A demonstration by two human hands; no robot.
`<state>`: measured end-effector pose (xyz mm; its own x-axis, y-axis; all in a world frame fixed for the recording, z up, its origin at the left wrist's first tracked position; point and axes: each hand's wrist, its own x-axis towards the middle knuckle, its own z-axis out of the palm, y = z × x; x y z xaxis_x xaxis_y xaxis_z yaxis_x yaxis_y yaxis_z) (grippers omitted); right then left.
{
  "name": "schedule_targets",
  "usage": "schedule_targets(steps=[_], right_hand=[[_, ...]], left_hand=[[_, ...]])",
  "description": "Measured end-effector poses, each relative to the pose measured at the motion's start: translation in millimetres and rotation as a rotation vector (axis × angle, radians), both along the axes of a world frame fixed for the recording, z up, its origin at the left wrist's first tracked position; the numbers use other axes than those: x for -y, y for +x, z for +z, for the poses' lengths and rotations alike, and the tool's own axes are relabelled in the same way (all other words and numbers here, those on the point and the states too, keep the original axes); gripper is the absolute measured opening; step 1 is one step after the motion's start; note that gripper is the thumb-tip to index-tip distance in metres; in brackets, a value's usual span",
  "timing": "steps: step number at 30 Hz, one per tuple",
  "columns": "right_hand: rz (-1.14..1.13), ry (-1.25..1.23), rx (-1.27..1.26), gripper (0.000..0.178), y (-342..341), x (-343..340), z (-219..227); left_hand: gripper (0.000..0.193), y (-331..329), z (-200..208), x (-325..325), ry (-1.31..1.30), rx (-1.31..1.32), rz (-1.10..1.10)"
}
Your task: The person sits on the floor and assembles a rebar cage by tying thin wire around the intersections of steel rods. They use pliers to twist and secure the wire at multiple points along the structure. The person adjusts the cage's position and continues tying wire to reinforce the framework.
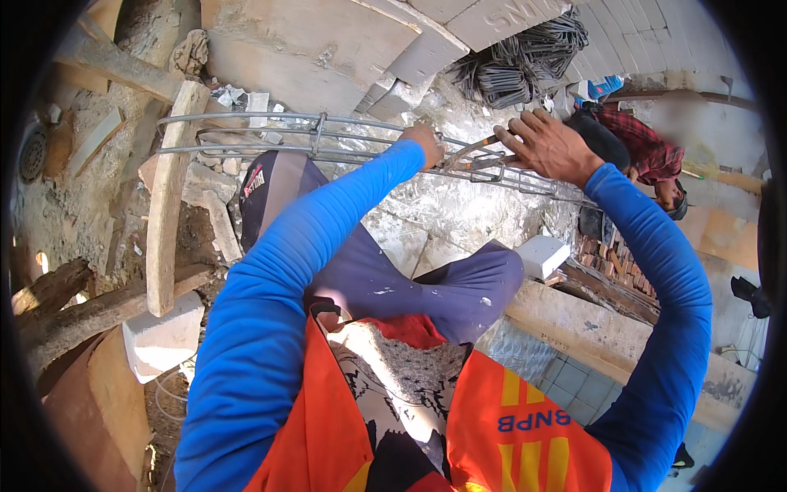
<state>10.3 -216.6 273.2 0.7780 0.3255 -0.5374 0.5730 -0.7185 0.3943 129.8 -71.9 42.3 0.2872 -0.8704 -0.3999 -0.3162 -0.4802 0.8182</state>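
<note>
A long cage of thin steel reinforcing bars [318, 135] lies across in front of me, over my bent legs. Closed round its bars near the middle is my left hand [426, 146]. My right hand [551, 149] grips the handles of a pair of pincers [469, 153], which are spread apart. The pincers' jaws meet the cage just right of my left fingers. Any tie wire at that spot is too small to make out.
A bundle of dark bent steel stirrups [525, 61] lies beyond my right hand. A rough plank [168, 205] stands under the cage's left end. White blocks [543, 256] and stacked bricks [619, 266] are nearby. Another person [639, 148] in a red plaid shirt is at the right.
</note>
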Motion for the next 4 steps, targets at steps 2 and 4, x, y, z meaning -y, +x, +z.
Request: schedule_targets(steps=[2,4], right_hand=[[-0.006,0.045,-0.093,0.053,25,24,-8],[0.041,0.020,-0.134,0.054,47,38,-22]], left_hand=[[0.068,1,21,-5,0.062,-0.018,-0.057],[0.063,5,10,-8,0.015,0.018,0.017]])
